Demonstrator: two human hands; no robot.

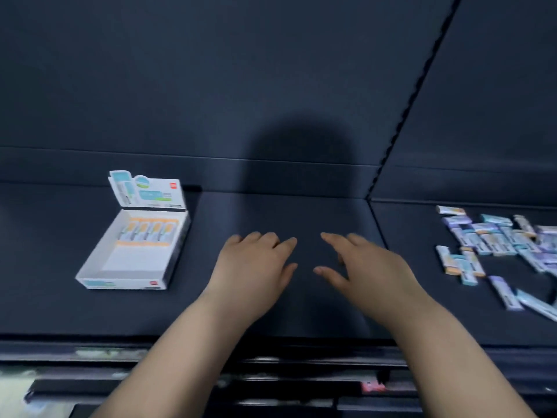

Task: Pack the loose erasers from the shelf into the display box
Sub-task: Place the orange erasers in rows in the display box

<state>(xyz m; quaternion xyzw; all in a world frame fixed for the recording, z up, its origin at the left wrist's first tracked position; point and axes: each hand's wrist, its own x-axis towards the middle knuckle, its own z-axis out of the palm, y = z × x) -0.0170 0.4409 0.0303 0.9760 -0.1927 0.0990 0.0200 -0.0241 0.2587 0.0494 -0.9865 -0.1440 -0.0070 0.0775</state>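
A white display box (pixel 96 267) lies on the dark shelf at the left, its printed lid (pixel 150 190) standing up at the back. One row of several orange-and-blue erasers (pixel 149 230) fills its far end. Loose erasers (pixel 488 236) in blue, purple and orange wrappers are scattered at the right of the shelf. My left hand (pixel 256 267) and my right hand (pixel 367 270) hover over the middle of the shelf, palms down, fingers relaxed, holding nothing. Both are apart from the box and from the loose erasers.
The dark shelf (pixel 295 303) has a back panel and a slotted upright (pixel 401 122) dividing it from the right bay. Its front edge (pixel 211 351) runs across the bottom, with blurred items on a lower level beneath.
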